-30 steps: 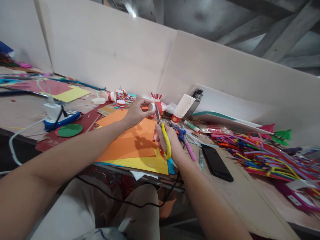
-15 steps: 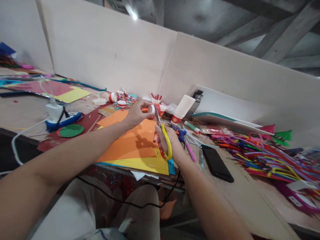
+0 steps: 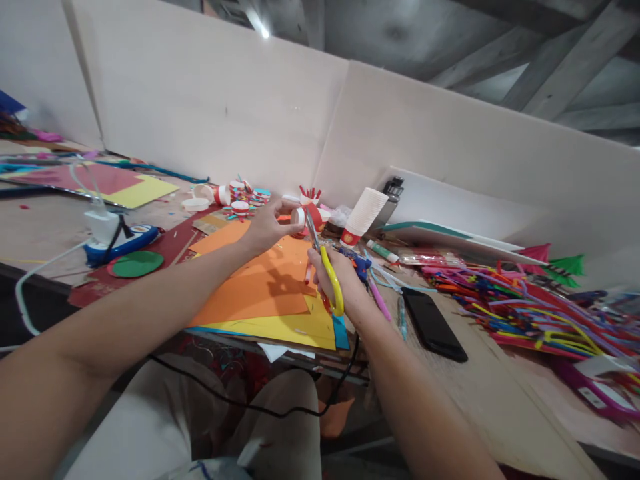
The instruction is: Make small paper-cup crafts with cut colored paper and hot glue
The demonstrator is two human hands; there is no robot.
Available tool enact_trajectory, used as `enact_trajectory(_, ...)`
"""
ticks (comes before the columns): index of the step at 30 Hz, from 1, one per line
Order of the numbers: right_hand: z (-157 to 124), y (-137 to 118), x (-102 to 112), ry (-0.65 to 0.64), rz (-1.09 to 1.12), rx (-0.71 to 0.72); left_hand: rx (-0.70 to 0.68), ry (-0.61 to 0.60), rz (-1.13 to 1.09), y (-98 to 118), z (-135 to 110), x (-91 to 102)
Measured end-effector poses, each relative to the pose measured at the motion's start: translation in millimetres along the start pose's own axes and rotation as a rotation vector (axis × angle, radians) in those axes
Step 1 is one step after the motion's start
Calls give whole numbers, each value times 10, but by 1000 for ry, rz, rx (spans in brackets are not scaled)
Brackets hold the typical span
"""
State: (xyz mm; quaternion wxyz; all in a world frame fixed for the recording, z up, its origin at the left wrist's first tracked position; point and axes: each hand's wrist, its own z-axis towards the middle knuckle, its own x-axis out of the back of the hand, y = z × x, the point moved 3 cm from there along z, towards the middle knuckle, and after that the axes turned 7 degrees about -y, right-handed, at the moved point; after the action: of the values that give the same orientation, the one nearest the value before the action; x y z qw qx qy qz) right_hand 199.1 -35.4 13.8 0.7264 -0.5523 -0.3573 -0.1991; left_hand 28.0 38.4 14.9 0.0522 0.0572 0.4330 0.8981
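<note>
My left hand is closed on a red and white paper cup, its white end facing left, held above the sheets. In my right hand is a pair of scissors with yellow handles, fingers wrapped round them. The blades point up and away and lie against the cup's red side; whether they cut into it I cannot tell. Below both hands lie orange sheets of paper on a yellow sheet.
Behind the hands stand a tilted stack of paper cups and cut cup pieces. To the right lie a black phone and many pipe cleaners. A power strip and a green paper disc are at left.
The cup has turned slightly, showing more of its red side by the scissor blades. Both hands stay in nearly the same place; the whole view has shifted a little.
</note>
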Motion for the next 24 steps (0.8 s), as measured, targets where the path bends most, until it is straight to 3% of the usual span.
enact_trajectory(13,-81,-117,21,15,71,-35,18,-2,47,64,-17,0)
enact_trajectory(24,15,54,2,20,-17,24,46,-40,55,88,-9,1)
